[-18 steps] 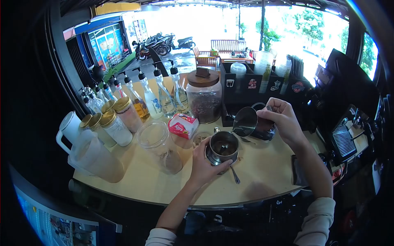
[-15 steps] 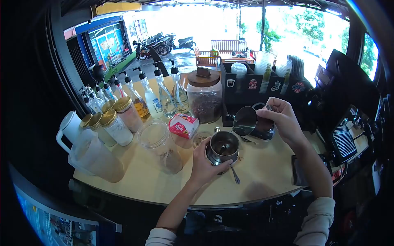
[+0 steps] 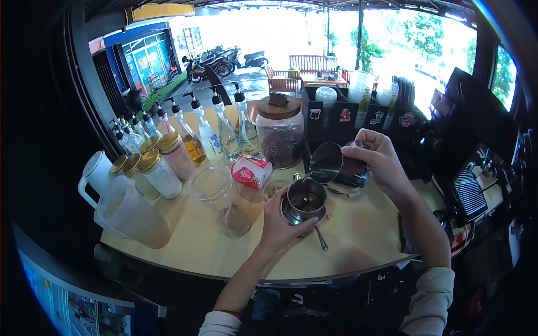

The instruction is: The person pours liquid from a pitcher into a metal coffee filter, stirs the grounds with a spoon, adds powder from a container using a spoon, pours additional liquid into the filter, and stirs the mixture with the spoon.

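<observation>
My left hand (image 3: 278, 224) is closed around a metal coffee dripper (image 3: 305, 215) with dark contents and a bright spot inside. My right hand (image 3: 376, 159) grips the handle of a metal pitcher (image 3: 327, 163), tilted left with its spout just above the dripper's rim. A thin stream seems to run from the spout into it. Beneath the dripper, the support is mostly hidden. A spoon (image 3: 321, 239) lies just right of the dripper's base. Behind my left hand sits a small round dish (image 3: 273, 189), partly covered.
Left of my hands stand a clear plastic jar (image 3: 216, 201), gold-lidded jars (image 3: 150, 161) and a plastic jug (image 3: 131, 215). Pump bottles (image 3: 227, 137), a wood-lidded glass jar (image 3: 280, 137) and a pink-white packet (image 3: 250, 171) stand behind. A black cup organizer (image 3: 358, 119) borders the back right.
My right hand has shifted slightly left and up with the pitcher, bringing its spout over the dripper. My left hand and the dripper stay in nearly the same place.
</observation>
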A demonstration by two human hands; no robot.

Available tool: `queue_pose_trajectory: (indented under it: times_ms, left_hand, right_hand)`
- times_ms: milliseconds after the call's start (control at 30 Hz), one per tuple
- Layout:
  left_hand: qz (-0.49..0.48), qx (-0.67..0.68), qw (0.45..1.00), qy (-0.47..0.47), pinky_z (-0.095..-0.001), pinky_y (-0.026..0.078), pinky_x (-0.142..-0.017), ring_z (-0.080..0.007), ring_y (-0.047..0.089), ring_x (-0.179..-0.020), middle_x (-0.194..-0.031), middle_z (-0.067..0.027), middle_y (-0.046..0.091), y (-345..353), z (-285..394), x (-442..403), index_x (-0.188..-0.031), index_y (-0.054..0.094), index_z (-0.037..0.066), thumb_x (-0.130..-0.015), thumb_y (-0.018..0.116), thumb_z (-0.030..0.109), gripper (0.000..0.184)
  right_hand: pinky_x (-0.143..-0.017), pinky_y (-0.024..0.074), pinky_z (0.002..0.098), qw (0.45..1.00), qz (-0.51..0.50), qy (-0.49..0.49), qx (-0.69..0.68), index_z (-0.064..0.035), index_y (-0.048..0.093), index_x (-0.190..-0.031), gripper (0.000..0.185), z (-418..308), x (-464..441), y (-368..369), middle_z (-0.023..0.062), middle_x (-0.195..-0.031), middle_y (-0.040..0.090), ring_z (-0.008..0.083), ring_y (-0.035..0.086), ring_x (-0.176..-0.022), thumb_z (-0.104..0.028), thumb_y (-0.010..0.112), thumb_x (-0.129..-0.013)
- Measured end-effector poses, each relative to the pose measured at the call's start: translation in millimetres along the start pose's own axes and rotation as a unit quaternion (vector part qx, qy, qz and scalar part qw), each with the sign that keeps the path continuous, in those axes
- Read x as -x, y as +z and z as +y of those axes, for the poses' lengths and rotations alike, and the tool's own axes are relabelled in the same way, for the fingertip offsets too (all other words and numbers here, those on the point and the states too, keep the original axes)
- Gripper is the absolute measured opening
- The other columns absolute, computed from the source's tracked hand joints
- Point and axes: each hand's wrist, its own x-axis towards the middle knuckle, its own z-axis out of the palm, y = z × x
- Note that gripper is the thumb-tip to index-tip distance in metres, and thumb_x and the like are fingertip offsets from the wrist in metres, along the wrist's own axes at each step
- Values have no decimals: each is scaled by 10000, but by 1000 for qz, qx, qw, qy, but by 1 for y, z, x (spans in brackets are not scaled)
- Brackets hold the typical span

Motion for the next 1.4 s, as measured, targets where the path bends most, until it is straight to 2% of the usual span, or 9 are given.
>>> queue_pose_trajectory:
  times_ms: [67, 267, 600, 700, 867, 967, 1167, 1300, 1400]
  left_hand:
    - [-6, 12, 1000, -1, -409, 435, -961, -286, 578, -1084, -1124, -151, 601, -1, 2, -1, -1232, 502, 10, -569, 882, 339, 831]
    - [-3, 19, 1000, 15, -392, 459, -944, -266, 608, -1053, -1095, -143, 624, -3, 8, -3, -1211, 505, 3, -569, 883, 313, 808]
    - [-25, 26, 999, -6, -368, 418, -1003, -225, 564, -1119, -1154, -119, 591, -4, 5, -1, -1251, 466, 11, -582, 900, 309, 852]
    - [-25, 5, 1000, 0, -371, 416, -1005, -227, 564, -1121, -1156, -124, 591, -3, 4, 0, -1259, 457, 7, -592, 896, 308, 853]
    - [9, 23, 999, 30, -391, 458, -942, -265, 612, -1044, -1091, -146, 625, -1, 7, -1, -1192, 504, 11, -585, 875, 287, 762]
    - [9, 27, 999, 25, -391, 459, -945, -262, 612, -1050, -1091, -144, 626, -1, 10, 1, -1195, 502, 14, -589, 874, 284, 760]
    - [-1, 23, 999, 30, -390, 463, -947, -258, 611, -1063, -1099, -141, 624, -2, 8, 0, -1208, 492, 16, -600, 872, 282, 764]
    - [-26, 27, 999, 5, -364, 417, -1001, -225, 565, -1113, -1154, -131, 588, -3, 10, 0, -1263, 440, -5, -611, 886, 308, 849]
    - [9, 11, 999, 29, -383, 464, -951, -254, 611, -1063, -1104, -139, 622, -2, 11, 1, -1207, 494, 17, -606, 871, 287, 759]
  right_hand:
    - [-572, 556, 209, 1000, 7, -19, 5, -72, 516, -711, 217, 0, 1, -1, -12, -676, 587, 51, 627, -635, -20, 695, -822]
    - [-520, 485, 168, 999, 24, -34, 15, -82, 507, -698, 237, 4, 7, -13, -22, -676, 577, 14, 563, -591, -26, 703, -819]
    - [-566, 487, 196, 998, 52, -36, 4, -75, 519, -729, 202, 10, 33, -33, 2, -704, 601, 27, 569, -620, -42, 696, -823]
    - [-586, 471, 195, 994, 74, -28, -79, -76, 522, -734, 186, 31, 48, -43, 29, -732, 616, 45, 585, -662, -22, 671, -832]
    - [-520, 391, 240, 972, 159, -3, -173, -87, 489, -703, 213, 114, 74, -76, -10, -648, 513, 71, 479, -561, 23, 625, -824]
    - [-520, 376, 256, 963, 205, 4, -175, -93, 471, -718, 190, 158, 84, -85, -21, -611, 441, 69, 395, -522, -12, 592, -839]
    - [-499, 351, 296, 947, 240, -12, -215, -111, 447, -694, 226, 207, 89, -98, -30, -584, 400, 91, 374, -501, -28, 582, -854]
    - [-531, 312, 262, 926, 249, -37, -280, -113, 460, -677, 250, 200, 92, -89, -42, -588, 414, 74, 371, -532, -9, 617, -840]
    - [-544, 331, 257, 919, 269, -46, -283, -121, 457, -683, 252, 205, 93, -86, -41, -598, 429, 72, 389, -540, -22, 619, -848]
